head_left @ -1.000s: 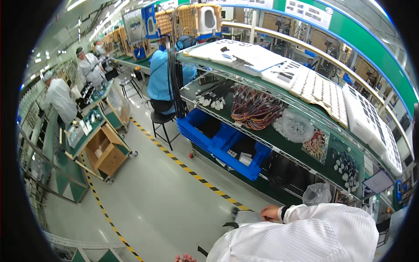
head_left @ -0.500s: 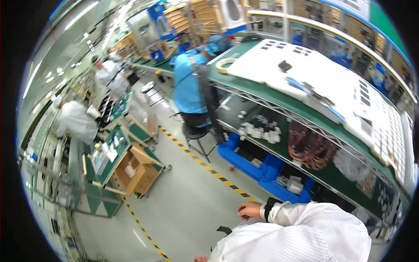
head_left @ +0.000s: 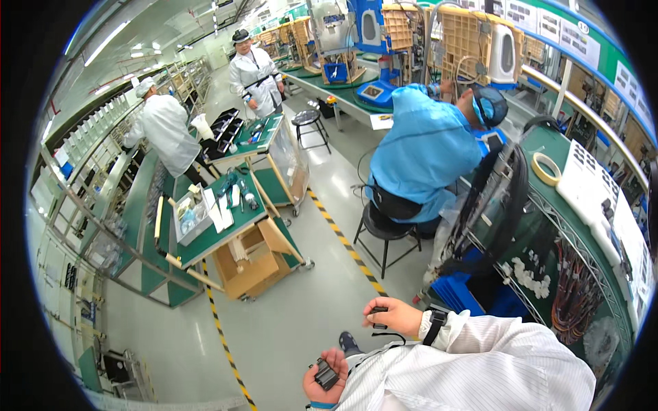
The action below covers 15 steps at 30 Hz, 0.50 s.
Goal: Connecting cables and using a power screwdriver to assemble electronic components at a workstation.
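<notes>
My left hand (head_left: 330,385), low in the picture, is curled palm-up around a small black block-shaped part (head_left: 325,374). A little higher and to the right, my right hand (head_left: 397,316) closes its fingers on another small black piece (head_left: 378,316), whose kind I cannot make out. A black band with a dark device (head_left: 434,325) is strapped around my right wrist. Both hands are held over the walkway, apart from each other, and touch no table. My white striped sleeve (head_left: 493,342) covers the right arm.
Ahead on the right, a person in blue (head_left: 425,151) sits on a black stool (head_left: 387,229) at a bench. A shelved bench (head_left: 555,154) curves along my right side. A wheeled cart (head_left: 219,240) stands left. Two people in white stand farther off. Striped tape (head_left: 339,236) marks the floor.
My view has swung to the right and closer to the person in blue. My left hand has come up into view with the black part in it; my right hand stays closed.
</notes>
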Each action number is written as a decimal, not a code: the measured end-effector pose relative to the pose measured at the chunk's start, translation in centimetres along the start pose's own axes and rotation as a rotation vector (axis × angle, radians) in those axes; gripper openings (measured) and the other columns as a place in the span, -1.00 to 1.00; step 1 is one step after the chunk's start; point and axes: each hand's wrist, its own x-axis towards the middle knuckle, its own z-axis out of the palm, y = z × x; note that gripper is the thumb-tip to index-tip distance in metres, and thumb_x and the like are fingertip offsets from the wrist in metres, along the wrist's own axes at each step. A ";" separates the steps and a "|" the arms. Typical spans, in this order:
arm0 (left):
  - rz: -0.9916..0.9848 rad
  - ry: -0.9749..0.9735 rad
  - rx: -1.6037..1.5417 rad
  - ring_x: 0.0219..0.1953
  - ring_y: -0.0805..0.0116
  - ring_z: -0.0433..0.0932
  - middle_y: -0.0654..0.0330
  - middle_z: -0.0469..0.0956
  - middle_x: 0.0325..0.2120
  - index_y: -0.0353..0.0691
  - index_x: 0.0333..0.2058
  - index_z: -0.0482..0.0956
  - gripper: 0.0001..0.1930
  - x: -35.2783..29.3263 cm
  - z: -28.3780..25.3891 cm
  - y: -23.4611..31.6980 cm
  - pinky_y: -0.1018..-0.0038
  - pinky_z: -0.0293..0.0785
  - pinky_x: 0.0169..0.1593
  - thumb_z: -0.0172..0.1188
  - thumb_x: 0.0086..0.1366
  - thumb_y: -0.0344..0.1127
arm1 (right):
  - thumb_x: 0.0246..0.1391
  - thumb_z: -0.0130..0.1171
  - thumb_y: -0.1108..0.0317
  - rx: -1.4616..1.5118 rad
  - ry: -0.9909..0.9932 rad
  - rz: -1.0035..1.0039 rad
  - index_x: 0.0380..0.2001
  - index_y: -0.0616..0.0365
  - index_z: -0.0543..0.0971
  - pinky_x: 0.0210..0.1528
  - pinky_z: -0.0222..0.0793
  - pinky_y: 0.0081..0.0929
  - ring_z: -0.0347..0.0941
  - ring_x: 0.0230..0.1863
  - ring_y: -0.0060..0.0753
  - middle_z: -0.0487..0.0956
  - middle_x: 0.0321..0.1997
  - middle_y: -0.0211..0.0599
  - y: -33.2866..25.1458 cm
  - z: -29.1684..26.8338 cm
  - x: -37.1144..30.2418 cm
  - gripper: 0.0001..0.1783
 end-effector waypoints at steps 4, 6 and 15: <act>-0.171 -0.394 0.315 0.39 -0.16 0.13 -0.29 0.25 0.26 -0.33 -0.06 0.49 -0.63 7.0 8.4 5.8 -0.12 -0.03 0.44 0.09 0.17 -0.28 | 0.26 0.11 0.40 -0.014 0.069 -0.015 -0.09 0.19 0.49 -0.04 0.37 -0.59 0.47 -0.13 -0.62 0.64 -0.09 -0.34 -5.7 3.1 7.9 -0.81; -0.247 -0.506 0.373 0.40 -0.14 0.09 -0.22 0.21 0.30 -0.32 -0.05 0.49 -0.64 9.9 12.9 7.9 -0.18 -0.10 0.44 0.07 0.19 -0.30 | 0.27 0.09 0.40 -0.006 0.054 -0.054 -0.07 0.17 0.50 -0.04 0.37 -0.59 0.46 -0.13 -0.63 0.63 -0.08 -0.36 -8.5 4.8 11.2 -0.80; -0.277 -0.445 0.334 0.22 -0.08 0.35 -0.01 0.48 0.04 -0.25 -0.08 0.48 -0.63 24.0 21.3 12.8 -0.19 -0.03 0.41 0.05 0.16 -0.23 | 0.26 0.12 0.23 -0.309 0.029 -0.140 -0.05 0.07 0.55 -0.05 0.46 -0.35 0.52 -0.11 -0.35 0.62 -0.20 -0.30 -12.4 3.6 27.5 -0.74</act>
